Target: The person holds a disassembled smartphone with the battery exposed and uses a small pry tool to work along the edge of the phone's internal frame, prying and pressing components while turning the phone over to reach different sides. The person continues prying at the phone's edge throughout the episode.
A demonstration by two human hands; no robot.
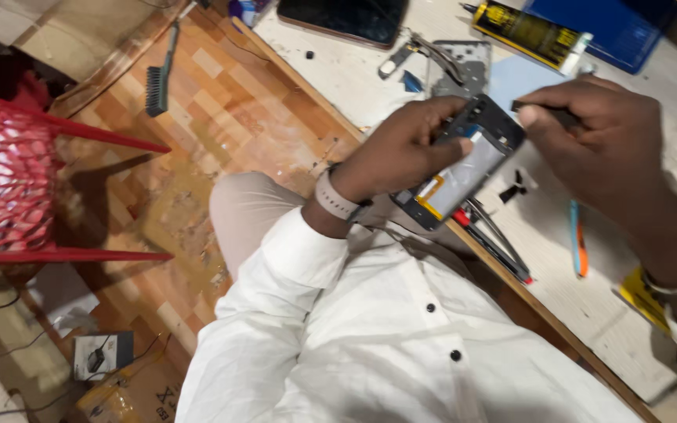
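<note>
My left hand [405,149] grips an opened phone body [464,168] by its upper edge, holding it over the table's edge; its inside shows a silvery plate and an orange strip. My right hand [605,145] pinches a thin dark tool [538,106] at the phone's top corner. A watch with a pale strap sits on my left wrist, a metal bangle on my right. My white shirt fills the lower view.
On the white worktable [338,70] lie a dark tablet [346,17], a yellow-black glue tube [530,33], a grey phone frame [460,66], tweezers, an orange-blue pry tool [579,243] and red-handled screwdrivers [487,239]. A red chair [17,180] and brush [160,74] are on the floor.
</note>
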